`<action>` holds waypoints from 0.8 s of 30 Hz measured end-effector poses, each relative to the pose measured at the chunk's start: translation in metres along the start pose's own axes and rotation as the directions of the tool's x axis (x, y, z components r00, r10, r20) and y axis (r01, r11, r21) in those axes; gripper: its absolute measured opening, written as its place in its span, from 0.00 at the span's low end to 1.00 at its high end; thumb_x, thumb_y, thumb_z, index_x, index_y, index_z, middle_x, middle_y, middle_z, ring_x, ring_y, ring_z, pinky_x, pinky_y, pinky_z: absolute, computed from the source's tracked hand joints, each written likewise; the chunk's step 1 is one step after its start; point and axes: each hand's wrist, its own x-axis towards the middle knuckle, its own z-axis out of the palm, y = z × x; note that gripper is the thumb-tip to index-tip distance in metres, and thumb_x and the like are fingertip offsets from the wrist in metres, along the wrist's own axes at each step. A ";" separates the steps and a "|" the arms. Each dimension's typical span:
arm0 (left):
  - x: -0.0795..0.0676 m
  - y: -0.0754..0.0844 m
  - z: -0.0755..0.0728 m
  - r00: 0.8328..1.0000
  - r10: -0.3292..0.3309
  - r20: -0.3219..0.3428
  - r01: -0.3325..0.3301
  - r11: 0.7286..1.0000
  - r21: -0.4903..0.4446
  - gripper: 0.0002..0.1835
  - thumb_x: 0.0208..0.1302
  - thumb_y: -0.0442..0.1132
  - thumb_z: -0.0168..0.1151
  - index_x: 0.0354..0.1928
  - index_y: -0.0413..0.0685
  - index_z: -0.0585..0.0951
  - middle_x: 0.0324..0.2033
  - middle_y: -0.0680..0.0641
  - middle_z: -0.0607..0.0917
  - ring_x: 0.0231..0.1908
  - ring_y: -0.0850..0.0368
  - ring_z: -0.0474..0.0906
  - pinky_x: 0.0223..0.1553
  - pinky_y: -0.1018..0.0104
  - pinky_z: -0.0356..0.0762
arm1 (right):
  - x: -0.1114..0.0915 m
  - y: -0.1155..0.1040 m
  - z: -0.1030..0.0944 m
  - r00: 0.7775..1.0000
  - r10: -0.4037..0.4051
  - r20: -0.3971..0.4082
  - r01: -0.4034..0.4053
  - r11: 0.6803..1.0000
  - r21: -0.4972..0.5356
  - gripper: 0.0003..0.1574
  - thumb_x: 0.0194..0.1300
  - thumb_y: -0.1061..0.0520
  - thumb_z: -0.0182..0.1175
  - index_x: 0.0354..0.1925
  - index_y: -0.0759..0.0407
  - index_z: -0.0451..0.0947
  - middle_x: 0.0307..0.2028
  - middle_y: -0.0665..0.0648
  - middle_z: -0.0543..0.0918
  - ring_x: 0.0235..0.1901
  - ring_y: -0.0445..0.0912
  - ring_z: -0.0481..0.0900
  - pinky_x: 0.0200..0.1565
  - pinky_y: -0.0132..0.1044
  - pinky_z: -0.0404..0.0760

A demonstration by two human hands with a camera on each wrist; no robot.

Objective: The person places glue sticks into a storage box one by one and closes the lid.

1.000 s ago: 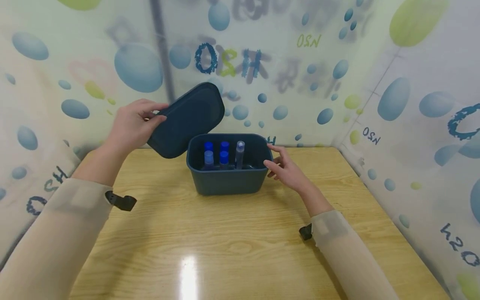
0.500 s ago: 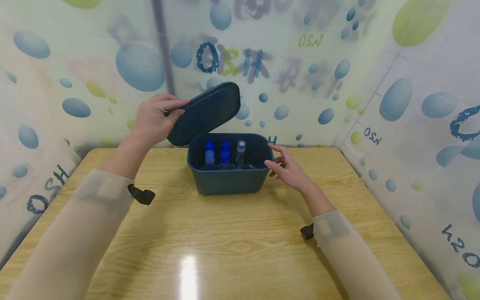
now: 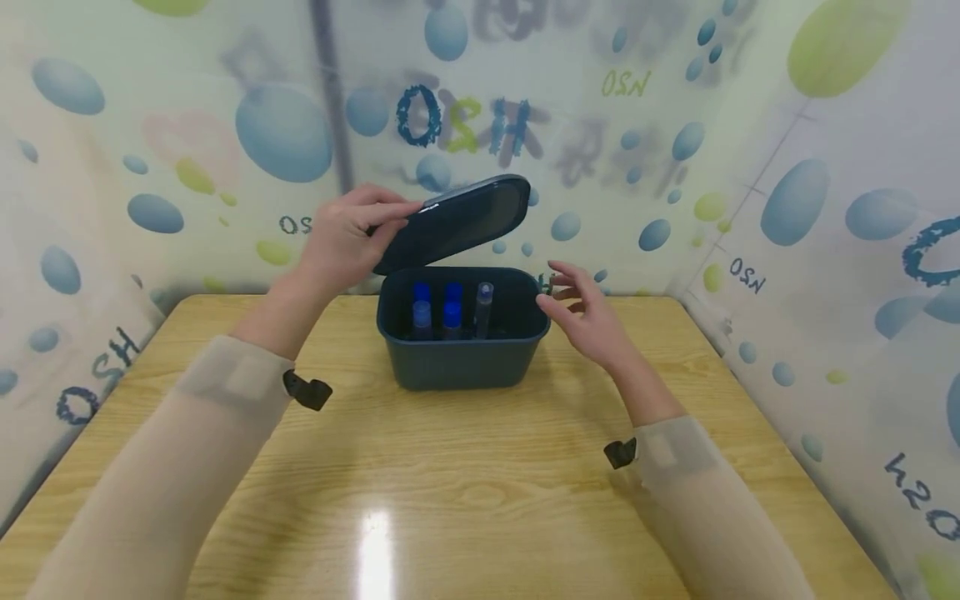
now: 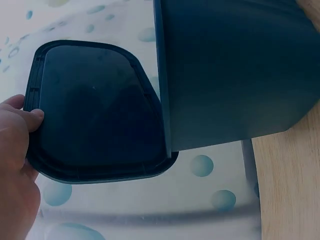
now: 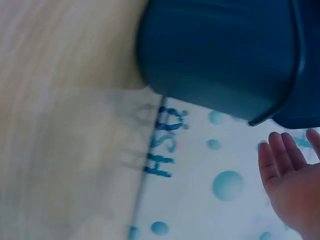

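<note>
A dark blue lid (image 3: 465, 221) tilts above the back left of an open dark blue box (image 3: 461, 367). My left hand (image 3: 345, 237) pinches the lid's left edge between thumb and fingers; the left wrist view shows the thumb (image 4: 36, 114) on its underside. Inside the box stand several small blue-capped bottles (image 3: 452, 315) and one taller clear tube (image 3: 483, 308) with a clear top. By the box's right end, my right hand (image 3: 588, 321) is raised with its fingers extended and holds nothing. The right wrist view shows that hand apart from the box.
The box stands toward the back of a wooden table (image 3: 480, 475). Close behind it rises a wall (image 3: 570, 50) printed with blue and green spots and letters. Another patterned wall (image 3: 847, 275) borders the table on the right.
My left hand has carried the lid to the right, from beside the box to partly over its back, tilting it flatter. My right hand has come off the box's right rim and lifted slightly.
</note>
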 end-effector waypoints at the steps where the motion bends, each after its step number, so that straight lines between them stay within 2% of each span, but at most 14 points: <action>1: 0.000 0.000 0.001 1.000 0.021 0.003 -0.021 1.000 0.004 0.15 0.76 0.29 0.68 0.60 0.45 0.92 0.51 0.39 0.91 0.49 0.43 0.88 0.49 0.57 0.85 | 0.001 -0.004 -0.001 1.000 -0.016 -0.017 0.016 1.000 0.010 0.40 0.82 0.42 0.62 0.84 0.45 0.63 0.75 0.62 0.73 0.68 0.59 0.76 0.71 0.62 0.74; 5: -0.002 0.003 0.005 0.996 0.087 0.022 -0.087 0.996 0.002 0.14 0.76 0.28 0.68 0.58 0.44 0.92 0.49 0.39 0.91 0.47 0.43 0.89 0.47 0.49 0.88 | 0.006 -0.021 -0.005 0.995 -0.071 -0.066 0.073 0.997 0.029 0.40 0.83 0.45 0.62 0.84 0.45 0.62 0.75 0.61 0.74 0.66 0.58 0.77 0.69 0.59 0.74; 10: -0.006 0.007 0.009 0.988 0.149 0.050 -0.149 0.989 0.003 0.14 0.76 0.27 0.67 0.57 0.44 0.93 0.48 0.40 0.91 0.48 0.43 0.89 0.44 0.47 0.88 | 0.013 -0.035 -0.009 0.984 -0.137 -0.116 0.142 0.989 0.035 0.41 0.83 0.49 0.62 0.86 0.46 0.61 0.77 0.63 0.69 0.65 0.59 0.78 0.67 0.56 0.74; 13: -0.007 0.010 0.012 0.982 0.180 0.062 -0.181 0.984 0.000 0.14 0.75 0.27 0.68 0.57 0.44 0.93 0.48 0.40 0.91 0.49 0.42 0.88 0.45 0.47 0.87 | 0.015 -0.040 -0.011 0.979 -0.160 -0.129 0.165 0.986 0.030 0.41 0.83 0.49 0.61 0.86 0.44 0.60 0.79 0.64 0.64 0.65 0.60 0.78 0.67 0.57 0.74; 18: -0.011 0.012 0.016 0.970 0.233 0.062 -0.233 0.972 -0.020 0.14 0.73 0.25 0.70 0.54 0.43 0.93 0.47 0.39 0.91 0.50 0.41 0.89 0.48 0.46 0.88 | 0.018 -0.044 -0.012 0.982 -0.167 -0.083 0.165 0.986 -0.024 0.37 0.85 0.48 0.60 0.85 0.44 0.64 0.79 0.64 0.61 0.66 0.61 0.76 0.64 0.58 0.76; 24: -0.019 0.014 0.020 0.956 0.285 0.064 -0.283 0.958 -0.034 0.15 0.68 0.23 0.72 0.53 0.42 0.94 0.47 0.39 0.91 0.48 0.41 0.89 0.49 0.46 0.89 | 0.018 -0.040 -0.011 0.983 -0.182 -0.034 0.178 0.979 -0.098 0.29 0.86 0.50 0.57 0.79 0.51 0.73 0.74 0.66 0.69 0.63 0.61 0.76 0.61 0.58 0.77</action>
